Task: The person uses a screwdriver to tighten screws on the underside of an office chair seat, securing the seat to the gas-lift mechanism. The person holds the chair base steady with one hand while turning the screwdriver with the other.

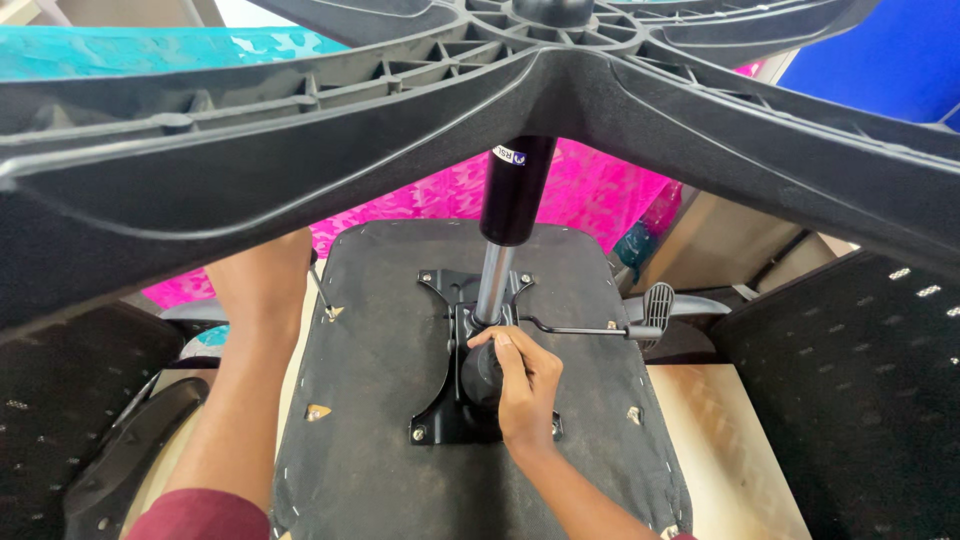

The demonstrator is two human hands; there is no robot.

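An office chair lies upside down in front of me. Its black star base (300,130) fills the top of the view, close to the camera. The black gas cylinder (515,195) and its chrome rod (492,285) run down into the black metal mechanism plate (450,400) on the seat underside (380,340). My right hand (520,385) wraps around the round black knob on the mechanism, just under the rod. My left hand is hidden behind the star base; only its forearm (250,380) shows, reaching up to the base's left leg.
A thin lever with a grey paddle handle (655,305) sticks out right of the mechanism. Black mesh panels (850,380) lie at right and left. A black armrest (130,450) sits lower left. Pink cloth (590,195) and a wooden surface (720,440) lie beneath.
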